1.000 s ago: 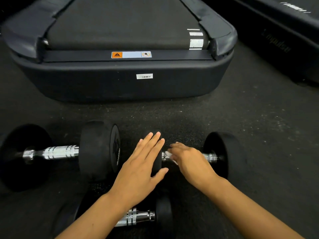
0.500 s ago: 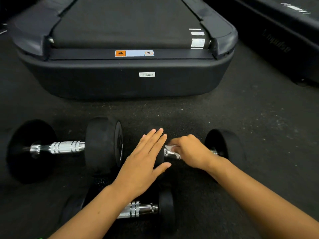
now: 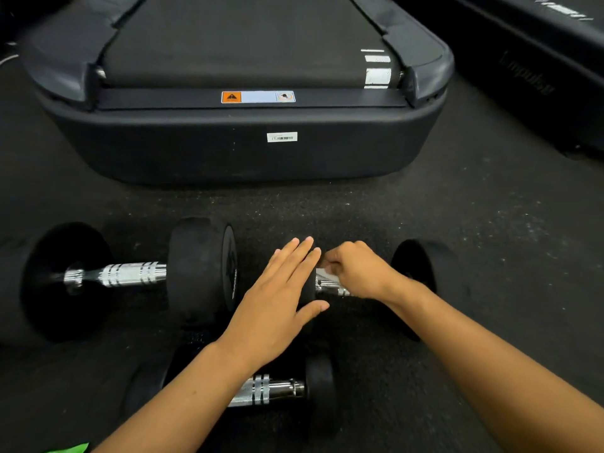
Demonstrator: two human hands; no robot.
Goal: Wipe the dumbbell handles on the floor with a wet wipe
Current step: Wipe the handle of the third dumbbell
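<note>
Right of centre in the frame, the right hand [image 3: 358, 271] curls its fingers round a small white wet wipe [image 3: 323, 275] and clamps it on the chrome knurled handle [image 3: 330, 287] of the black round-headed dumbbell on the right [image 3: 415, 276] — so the step in hand looks like wiping this handle. The left hand [image 3: 277, 302] lies flat, fingers straight and close together, on that dumbbell's near-centre head, apparently steadying it against rolling. Left of centre lies a larger black dumbbell with a bare chrome handle [image 3: 127, 275], and at lower centre a third black dumbbell with a chrome handle [image 3: 264, 390], partly hidden under the left forearm; neither is touched by a hand. A dark treadmill deck [image 3: 248, 152] fills the upper frame, on the black rubber floor [image 3: 490, 223]. The next move likely calls for running the wipe along and around the handle — then shifting to another handle.
</note>
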